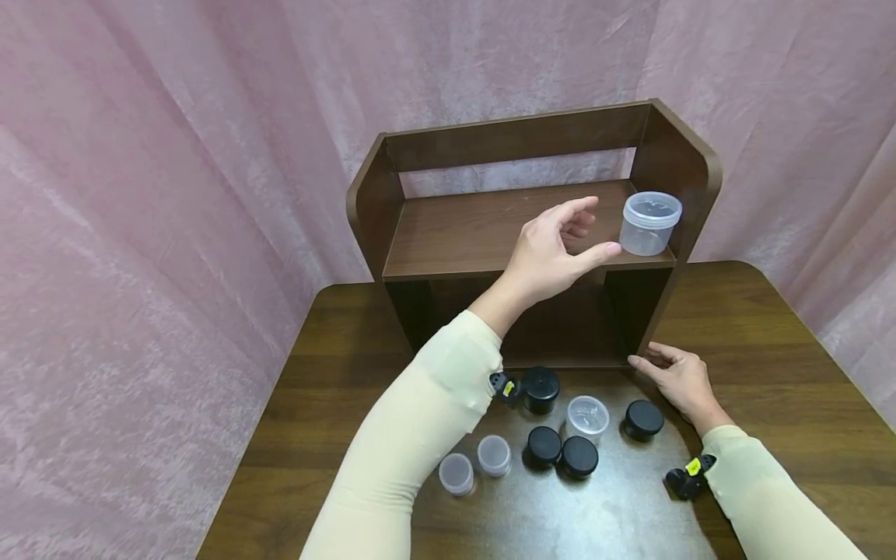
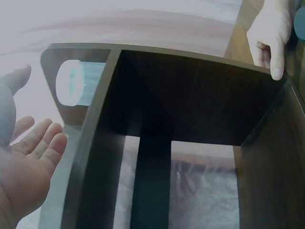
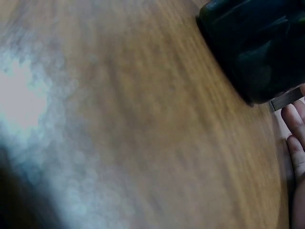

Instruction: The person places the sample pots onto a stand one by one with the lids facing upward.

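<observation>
A clear plastic jar (image 1: 647, 225) stands at the right end of the upper board of a brown wooden shelf (image 1: 483, 225), close to its front edge. My left hand (image 1: 553, 249) hovers just left of the jar, thumb and fingers spread, holding nothing. The left wrist view shows a gap between this hand (image 2: 33, 167) and the jar (image 2: 81, 82). Down at the shelf's lower right corner, my right hand (image 1: 682, 381) touches the side panel, thumb at the front edge and fingers along the outer side. Its fingers (image 3: 296, 124) show partly in the right wrist view.
On the table (image 1: 315, 404) before the shelf stand several black-lidded jars, one (image 1: 642, 420) near my right hand and another (image 1: 541, 389) by the left sleeve. A larger clear jar (image 1: 586, 418) and two small translucent ones (image 1: 494, 455) stand among them. Pink curtains (image 1: 175, 194) hang behind.
</observation>
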Demonstrator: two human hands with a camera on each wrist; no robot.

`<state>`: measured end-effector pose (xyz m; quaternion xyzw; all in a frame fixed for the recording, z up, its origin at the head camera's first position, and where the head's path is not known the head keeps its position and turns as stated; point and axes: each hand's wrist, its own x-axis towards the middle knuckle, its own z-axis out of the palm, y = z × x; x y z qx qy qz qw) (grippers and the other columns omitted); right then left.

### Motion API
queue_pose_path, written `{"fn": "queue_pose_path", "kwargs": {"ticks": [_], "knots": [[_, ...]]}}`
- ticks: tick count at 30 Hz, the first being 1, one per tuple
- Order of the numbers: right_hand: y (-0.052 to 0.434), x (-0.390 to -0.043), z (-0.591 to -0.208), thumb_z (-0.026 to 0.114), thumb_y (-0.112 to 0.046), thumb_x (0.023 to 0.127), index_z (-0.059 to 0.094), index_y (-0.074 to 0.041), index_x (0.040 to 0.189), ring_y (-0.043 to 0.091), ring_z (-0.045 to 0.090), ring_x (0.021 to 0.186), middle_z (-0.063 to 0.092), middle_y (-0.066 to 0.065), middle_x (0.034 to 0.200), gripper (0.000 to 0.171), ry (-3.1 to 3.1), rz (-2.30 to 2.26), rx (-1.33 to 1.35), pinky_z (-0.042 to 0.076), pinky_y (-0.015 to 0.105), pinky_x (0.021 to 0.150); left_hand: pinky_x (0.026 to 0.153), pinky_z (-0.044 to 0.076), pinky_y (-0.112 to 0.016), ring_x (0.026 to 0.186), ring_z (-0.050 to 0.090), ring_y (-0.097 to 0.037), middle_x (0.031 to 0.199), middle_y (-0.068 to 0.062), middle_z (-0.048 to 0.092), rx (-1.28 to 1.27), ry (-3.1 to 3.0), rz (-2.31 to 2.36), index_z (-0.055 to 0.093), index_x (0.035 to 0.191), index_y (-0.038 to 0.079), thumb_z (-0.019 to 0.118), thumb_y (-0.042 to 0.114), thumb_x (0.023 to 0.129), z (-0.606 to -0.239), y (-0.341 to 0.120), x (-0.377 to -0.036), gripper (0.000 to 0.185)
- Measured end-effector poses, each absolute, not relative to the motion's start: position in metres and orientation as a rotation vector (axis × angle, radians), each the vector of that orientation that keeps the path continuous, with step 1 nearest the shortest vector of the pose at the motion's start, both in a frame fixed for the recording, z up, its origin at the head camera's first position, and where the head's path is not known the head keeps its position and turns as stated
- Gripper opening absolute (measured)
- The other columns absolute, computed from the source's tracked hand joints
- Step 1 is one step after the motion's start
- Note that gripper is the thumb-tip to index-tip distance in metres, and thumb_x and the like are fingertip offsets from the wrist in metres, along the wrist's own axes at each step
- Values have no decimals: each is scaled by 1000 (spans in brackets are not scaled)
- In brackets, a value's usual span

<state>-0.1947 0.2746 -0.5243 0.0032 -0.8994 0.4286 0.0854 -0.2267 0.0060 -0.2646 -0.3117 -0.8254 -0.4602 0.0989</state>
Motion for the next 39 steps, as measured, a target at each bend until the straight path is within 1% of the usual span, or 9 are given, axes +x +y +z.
{"fn": "queue_pose_path", "kwargs": {"ticks": [2, 7, 9, 13, 17, 20, 25, 32, 39], "knots": [[275, -195, -524, 71, -45, 85, 58, 5, 127, 31, 62, 102, 67, 21, 112, 67, -2683, 1277, 7, 40, 5, 68, 82, 47, -13, 104, 59, -13, 117, -1, 63, -942, -2430, -1351, 51, 137, 11, 77, 32, 82, -262, -1, -224, 64], [274, -195, -525, 71, -46, 84, 59, 5, 127, -1, 57, 89, 67, 20, 111, 67, -2683, 1273, 2, 41, 5, 68, 83, 48, -15, 103, 60, -14, 115, -1, 63, -953, -2417, -1349, 52, 137, 12, 78, 31, 82, -257, -19, -215, 64], [274, -196, -525, 71, -46, 84, 59, 5, 127, -6, 54, 87, 68, 20, 111, 67, -2681, 1273, 2, 41, 5, 67, 82, 49, -16, 102, 60, -14, 115, -1, 63, -950, -2404, -1360, 52, 136, 12, 78, 30, 81, -255, -27, -211, 63], [273, -197, -525, 70, -47, 85, 58, 5, 127, 16, 63, 95, 67, 20, 112, 68, -2683, 1274, 6, 41, 6, 68, 82, 51, -20, 100, 61, -17, 111, -2, 64, -971, -2347, -1379, 54, 135, 10, 79, 27, 81, -253, -42, -203, 62], [272, -197, -526, 70, -46, 85, 57, 6, 128, 34, 62, 103, 67, 21, 112, 69, -2685, 1286, 11, 41, 6, 69, 83, 52, -23, 98, 61, -21, 108, -3, 65, -1009, -2303, -1414, 55, 133, 8, 79, 22, 80, -250, -56, -195, 60], [272, -198, -528, 71, -46, 84, 58, 5, 127, 29, 63, 100, 67, 20, 112, 68, -2677, 1289, 11, 41, 6, 68, 85, 51, -24, 98, 61, -19, 107, -3, 65, -1023, -2302, -1422, 56, 132, 7, 79, 20, 80, -248, -67, -188, 59], [273, -198, -529, 71, -47, 84, 59, 4, 127, 6, 59, 92, 67, 19, 112, 68, -2675, 1285, 3, 42, 7, 69, 85, 51, -25, 97, 60, -12, 107, -1, 66, -1035, -2314, -1381, 57, 131, 8, 79, 20, 80, -249, -88, -177, 58], [273, -195, -527, 70, -47, 85, 57, 6, 129, 34, 62, 103, 66, 21, 114, 70, -2680, 1306, -2, 40, 6, 69, 84, 52, -27, 95, 62, -12, 106, -1, 67, -1029, -2332, -1329, 58, 130, 9, 80, 18, 79, -258, -120, -162, 56], [272, -195, -528, 71, -46, 84, 56, 6, 129, 35, 61, 105, 65, 21, 116, 70, -2669, 1332, -7, 41, 5, 68, 84, 53, -31, 96, 63, -19, 106, -4, 67, -1013, -2329, -1364, 59, 129, 7, 80, 11, 79, -274, -150, -147, 54]]}}
